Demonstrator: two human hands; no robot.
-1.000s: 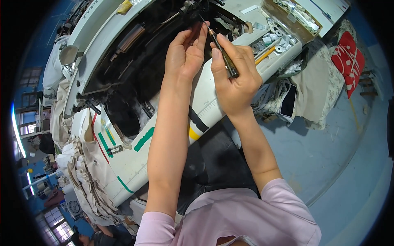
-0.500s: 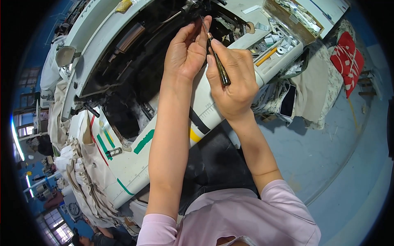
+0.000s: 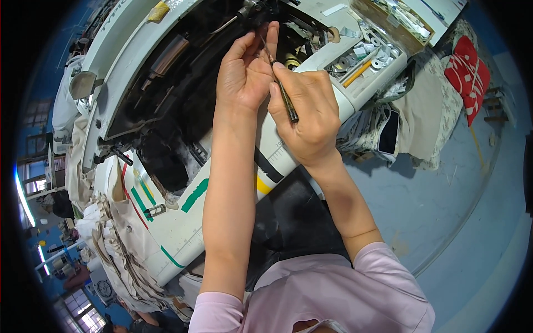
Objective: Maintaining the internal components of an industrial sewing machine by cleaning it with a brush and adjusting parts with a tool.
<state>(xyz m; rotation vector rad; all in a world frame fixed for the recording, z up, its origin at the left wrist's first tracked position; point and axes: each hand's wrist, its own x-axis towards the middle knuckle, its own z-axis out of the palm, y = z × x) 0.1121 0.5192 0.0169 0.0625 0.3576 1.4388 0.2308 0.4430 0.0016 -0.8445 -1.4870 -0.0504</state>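
My right hand grips the dark handle of a slim screwdriver, its thin shaft pointing up and left. The shaft's tip reaches in among the fingers of my left hand. That hand is palm up, thumb and fingers curled together, one finger stretched up beside the shaft; whatever they hold is small and lost in the dark. Both hands are over the front edge of an opened sewing machine table, by the dark cavity under the tilted-back machine head. Metal parts of its mechanism lie just beyond my left fingertips.
Right of my hands, a tray holds bobbins, small metal parts and a yellow stick. Behind it is an open box. A phone and red patterned cloth lie right. Beige fabric is heaped at left.
Both hands have shifted slightly left, the screwdriver moving with my right hand. Its handle now sits a little lower and further left. The view has tilted slightly.
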